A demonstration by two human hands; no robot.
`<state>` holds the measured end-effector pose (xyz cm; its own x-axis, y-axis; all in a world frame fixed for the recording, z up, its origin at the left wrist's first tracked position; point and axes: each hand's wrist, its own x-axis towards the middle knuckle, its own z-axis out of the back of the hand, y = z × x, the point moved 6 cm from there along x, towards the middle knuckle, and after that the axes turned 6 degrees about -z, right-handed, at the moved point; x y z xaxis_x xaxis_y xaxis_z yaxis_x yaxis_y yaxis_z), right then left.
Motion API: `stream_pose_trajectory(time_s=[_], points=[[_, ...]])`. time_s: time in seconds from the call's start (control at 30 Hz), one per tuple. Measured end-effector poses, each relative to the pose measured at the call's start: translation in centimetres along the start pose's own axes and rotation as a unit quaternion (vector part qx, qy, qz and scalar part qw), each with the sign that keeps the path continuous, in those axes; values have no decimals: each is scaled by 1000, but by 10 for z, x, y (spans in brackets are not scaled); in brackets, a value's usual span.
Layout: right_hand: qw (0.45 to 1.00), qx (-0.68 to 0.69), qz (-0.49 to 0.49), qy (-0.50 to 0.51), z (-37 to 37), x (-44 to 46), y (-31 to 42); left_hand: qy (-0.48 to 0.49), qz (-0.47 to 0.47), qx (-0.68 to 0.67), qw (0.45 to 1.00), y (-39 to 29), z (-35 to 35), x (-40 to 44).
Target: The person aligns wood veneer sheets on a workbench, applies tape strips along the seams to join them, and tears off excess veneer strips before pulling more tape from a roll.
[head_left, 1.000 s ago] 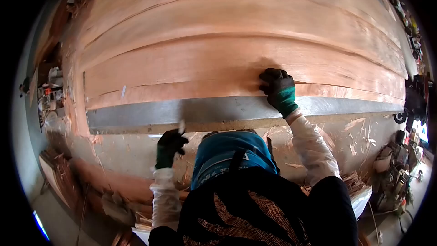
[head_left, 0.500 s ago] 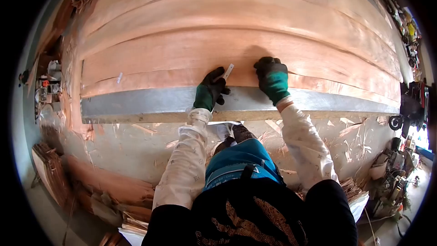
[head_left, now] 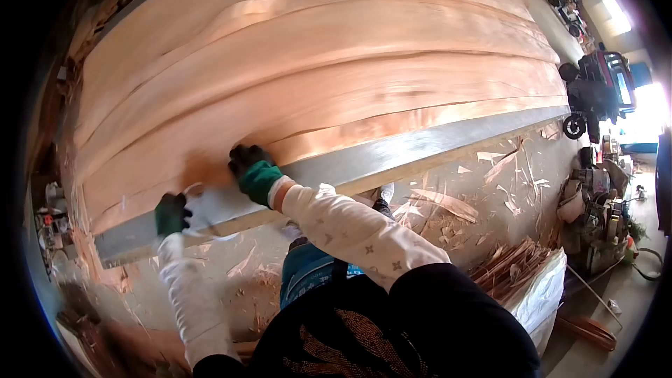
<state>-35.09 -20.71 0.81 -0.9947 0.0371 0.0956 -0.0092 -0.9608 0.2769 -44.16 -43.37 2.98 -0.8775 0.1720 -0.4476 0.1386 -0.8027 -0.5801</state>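
My left hand (head_left: pixel 173 215), in a dark green and black glove, is closed over the grey metal edge strip (head_left: pixel 392 152). A small pale thing (head_left: pixel 194 188), blurred, is at its fingertips; I cannot make out what it is. To its right, my right hand (head_left: pixel 255 171), gloved the same way, has its fingers curled down on the reddish wood veneer (head_left: pixel 336 91), beside the metal strip. What those fingers hold, if anything, is hidden. The veneer lies in long wavy sheets with dark seams.
Wood scraps (head_left: pixel 448 204) litter the floor below the table edge. A bundle of veneer strips (head_left: pixel 511 266) in white wrapping is at the lower right. Machinery (head_left: pixel 595 210) and a dark wheeled vehicle (head_left: pixel 602 87) are at the right.
The view has tilted and shifted to the right. Both hands are now further toward the left end of the metal strip. My left hand, which came up onto the veneer, is lower again.
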Motion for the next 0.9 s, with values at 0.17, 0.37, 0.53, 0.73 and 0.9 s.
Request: stream_pose_trajectory(time_s=[0.17, 0.37, 0.53, 0.73, 0.9], points=[[982, 78, 63, -163, 125, -106, -177, -8, 154, -209, 966, 127, -25, -67], [991, 61, -98, -69, 204, -201, -399, 9, 134, -236, 962, 22, -198, -182], [985, 112, -108, -70, 168, -200, -437, 76, 35, -335, 938, -193, -292, -195], [982, 121, -96, -108, 176, -197, -434, 144, -30, -362, 921, -294, -370, -155], [980, 129, -110, -107, 174, -200, -435, 150, -44, -371, 915, -324, -412, -125]])
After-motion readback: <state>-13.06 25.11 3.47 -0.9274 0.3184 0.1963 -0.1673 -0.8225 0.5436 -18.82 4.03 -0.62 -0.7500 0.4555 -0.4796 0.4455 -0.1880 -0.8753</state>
